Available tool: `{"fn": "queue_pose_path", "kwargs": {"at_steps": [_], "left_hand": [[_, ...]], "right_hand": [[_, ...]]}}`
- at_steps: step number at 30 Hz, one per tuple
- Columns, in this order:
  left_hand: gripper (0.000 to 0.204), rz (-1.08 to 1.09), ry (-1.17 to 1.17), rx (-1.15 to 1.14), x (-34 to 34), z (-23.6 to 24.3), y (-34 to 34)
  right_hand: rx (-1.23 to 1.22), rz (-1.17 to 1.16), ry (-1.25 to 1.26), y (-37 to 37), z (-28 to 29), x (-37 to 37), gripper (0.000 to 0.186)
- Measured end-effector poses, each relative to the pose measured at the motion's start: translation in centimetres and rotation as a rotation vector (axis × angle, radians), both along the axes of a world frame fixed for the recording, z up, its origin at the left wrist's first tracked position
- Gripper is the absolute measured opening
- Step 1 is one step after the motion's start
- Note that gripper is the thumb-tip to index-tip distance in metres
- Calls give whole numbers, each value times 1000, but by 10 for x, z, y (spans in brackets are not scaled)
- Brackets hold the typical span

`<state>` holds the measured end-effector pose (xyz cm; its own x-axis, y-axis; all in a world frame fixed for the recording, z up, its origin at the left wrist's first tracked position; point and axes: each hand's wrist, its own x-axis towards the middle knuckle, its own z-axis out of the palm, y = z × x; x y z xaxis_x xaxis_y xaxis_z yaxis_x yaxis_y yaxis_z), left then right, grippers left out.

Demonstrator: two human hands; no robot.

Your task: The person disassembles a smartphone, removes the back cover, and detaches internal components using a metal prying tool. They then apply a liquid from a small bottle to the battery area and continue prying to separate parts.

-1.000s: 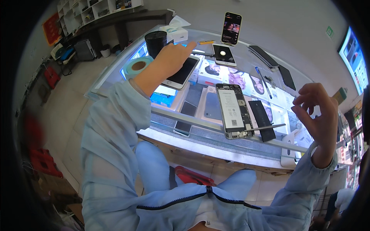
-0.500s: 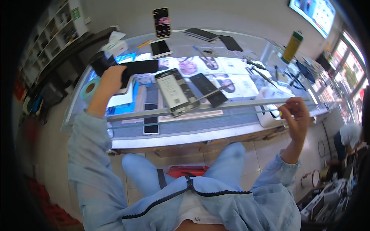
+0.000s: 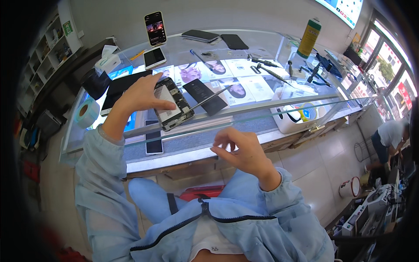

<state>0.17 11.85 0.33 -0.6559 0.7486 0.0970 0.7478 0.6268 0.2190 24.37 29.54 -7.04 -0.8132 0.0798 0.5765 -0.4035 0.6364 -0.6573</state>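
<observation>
An opened phone (image 3: pixel 183 102), its inner parts and white-labelled battery exposed, lies near the glass counter's front edge. My left hand (image 3: pixel 142 94) reaches over its left side, fingers and thumb apart, the thumb over the battery; I cannot tell how firmly it touches. My right hand (image 3: pixel 246 153) hangs in front of the counter with curled fingers. Its thumb and forefinger tips come together, and anything between them is too small to make out. Right of the opened phone lies a flat black battery (image 3: pixel 201 94). A slim metal tool (image 3: pixel 212 98) rests slanting across it.
A black panel (image 3: pixel 120 89) and a tape roll (image 3: pixel 86 111) lie at left. A lit phone (image 3: pixel 156 28) stands at the back. Tweezers (image 3: pixel 274 74), a spray can (image 3: pixel 309 38) and a white bin (image 3: pixel 290 124) are at right. Another person (image 3: pixel 393 135) bends down far right.
My left hand has left the black panel, which now lies further left, and moved over to the opened phone. My right hand has come from the right toward the middle.
</observation>
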Motion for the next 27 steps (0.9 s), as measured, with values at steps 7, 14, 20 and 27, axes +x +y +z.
{"fn": "queue_pose_path", "kwargs": {"at_steps": [7, 14, 20, 27], "left_hand": [[115, 29, -47, 69, 4, 0, 1], [109, 14, -16, 418, 10, -13, -12], [80, -31, -531, 1179, 27, -21, -19], [68, -203, -1357, 1397, 105, -42, -12]], "right_hand": [[329, -254, 382, -29, 7, -41, 43], [547, -327, 444, -42, -11, -65, 42], [451, -208, 469, -38, -7, -63, 36], [442, -146, 639, -32, -6, -59, 41]]}}
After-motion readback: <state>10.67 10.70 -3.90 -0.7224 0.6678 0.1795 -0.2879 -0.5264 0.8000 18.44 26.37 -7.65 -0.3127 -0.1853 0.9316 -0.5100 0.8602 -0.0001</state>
